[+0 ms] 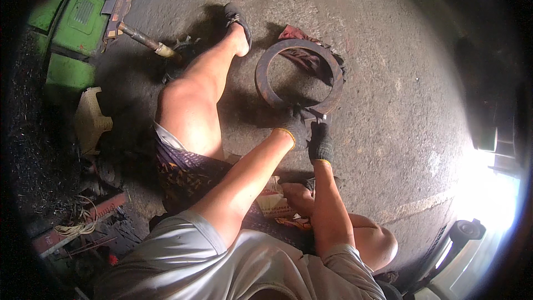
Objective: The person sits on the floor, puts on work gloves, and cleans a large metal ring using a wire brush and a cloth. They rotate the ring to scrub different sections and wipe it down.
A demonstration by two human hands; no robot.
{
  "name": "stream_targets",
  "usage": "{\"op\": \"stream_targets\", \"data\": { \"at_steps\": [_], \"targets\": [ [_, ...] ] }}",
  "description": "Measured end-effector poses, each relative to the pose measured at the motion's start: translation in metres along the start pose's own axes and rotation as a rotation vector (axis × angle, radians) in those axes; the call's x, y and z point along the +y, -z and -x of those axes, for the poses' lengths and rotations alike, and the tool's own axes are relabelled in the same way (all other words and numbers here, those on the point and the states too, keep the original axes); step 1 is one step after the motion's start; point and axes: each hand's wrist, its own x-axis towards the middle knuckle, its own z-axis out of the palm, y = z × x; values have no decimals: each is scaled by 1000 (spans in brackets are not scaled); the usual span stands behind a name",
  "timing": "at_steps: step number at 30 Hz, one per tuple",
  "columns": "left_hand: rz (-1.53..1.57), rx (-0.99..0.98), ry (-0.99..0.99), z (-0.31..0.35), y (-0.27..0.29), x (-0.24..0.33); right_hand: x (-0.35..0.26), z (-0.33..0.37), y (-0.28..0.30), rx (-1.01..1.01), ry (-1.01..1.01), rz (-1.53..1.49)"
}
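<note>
A heavy, rusty metal ring (pixel 261 75) is in front of me, raised or propped at a tilt over the concrete floor. At its near rim is my left hand (pixel 298 125) in a dark knit glove with a yellow cuff, its fingers closed against the ring. Just to the right, my right hand (pixel 320 143), gloved the same way, is closed around something small. A pale, blocky end (pixel 318 116) shows between its fingertips and the ring's edge; I cannot make out its kind. Behind the ring, partly seen through its opening, lies a crumpled dark red and black rag (pixel 297 36).
My bare left leg (pixel 191 100) stretches forward, left of the ring; the right is folded beneath me. A metal pipe or shaft (pixel 143 39) stands out at the left, near green machinery (pixel 83 16). Dark metal shavings (pixel 44 155) and coiled cord (pixel 78 226) lie farther left. Cardboard (pixel 273 200) lies under me.
</note>
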Motion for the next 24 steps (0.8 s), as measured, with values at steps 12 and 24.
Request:
{"op": "stream_targets", "data": {
  "at_steps": [12, 24],
  "targets": [
    [-199, -82, -130, -7, -11, 13, -12, -13, 34, -104, 8, 124],
    [-74, -32, -153, -9, 12, 6, -13, -13, 34, -118, -26, 31]
  ]
}}
